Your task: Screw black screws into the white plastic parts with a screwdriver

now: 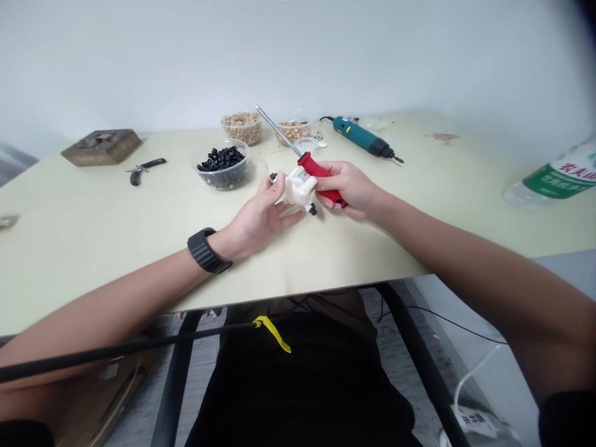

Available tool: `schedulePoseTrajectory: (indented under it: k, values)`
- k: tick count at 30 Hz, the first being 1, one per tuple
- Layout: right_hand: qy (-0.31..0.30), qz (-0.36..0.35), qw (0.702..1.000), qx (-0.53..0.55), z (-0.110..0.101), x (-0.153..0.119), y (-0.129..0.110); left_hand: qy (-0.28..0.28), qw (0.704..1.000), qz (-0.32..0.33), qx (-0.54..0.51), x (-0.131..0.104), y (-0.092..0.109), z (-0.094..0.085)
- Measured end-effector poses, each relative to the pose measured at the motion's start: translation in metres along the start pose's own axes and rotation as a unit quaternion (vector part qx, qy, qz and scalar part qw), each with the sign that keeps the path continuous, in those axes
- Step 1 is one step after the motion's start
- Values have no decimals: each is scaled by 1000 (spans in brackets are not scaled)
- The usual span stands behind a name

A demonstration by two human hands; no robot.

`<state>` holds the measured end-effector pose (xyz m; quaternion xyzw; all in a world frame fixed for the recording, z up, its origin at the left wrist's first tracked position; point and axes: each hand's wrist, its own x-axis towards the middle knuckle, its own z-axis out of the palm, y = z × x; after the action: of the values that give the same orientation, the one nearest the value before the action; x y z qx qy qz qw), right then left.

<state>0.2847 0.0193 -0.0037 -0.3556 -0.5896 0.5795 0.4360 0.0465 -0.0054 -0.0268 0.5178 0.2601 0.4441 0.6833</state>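
Note:
My left hand [261, 222] grips a white plastic part [297, 188] with small black pieces at two of its ends. A red-handled screwdriver [321, 177] lies in my right hand [351, 189], its metal shaft pointing up and away to the left. The fingertips of my right hand are close against the right side of the white part; whether they touch it I cannot tell. Both hands are just above the table [363, 248]. Beyond my left hand stands a clear bowl [228, 179] filled with small black pieces.
Farther back are two tubs of small tan pieces [242, 129] [294, 131] and a teal electric screwdriver [361, 136]. Small cutters [142, 169] and a wooden block [102, 149] lie left. A water bottle [554, 177] is at the right. A yellow-tagged black cable [139, 344] crosses in front.

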Motion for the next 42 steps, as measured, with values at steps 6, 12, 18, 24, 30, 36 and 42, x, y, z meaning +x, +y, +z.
schedulePoseTrajectory:
  k: [6,12,18,24,30,36,42]
  values:
    - [-31,-2,1000,0,-19,1,-7,62,996,32,56,-1,4,-9]
    - [-28,0,999,-23,-25,-1,-7,66,997,19,44,-3,8,-5]
    - [-32,-9,999,-30,-25,-1,-7,64,995,28,70,-4,8,-6]
    - [-29,-7,999,-35,-26,-1,-6,45,996,37,68,-4,8,-7]
    - [-17,-4,997,-77,-25,-7,-14,34,992,50,110,-3,7,-10]
    - [-23,-13,988,-155,-24,-13,-23,7,961,111,252,-4,11,-16]
    - [-34,-41,976,-212,-12,-14,-18,-48,902,151,403,-9,10,-10]
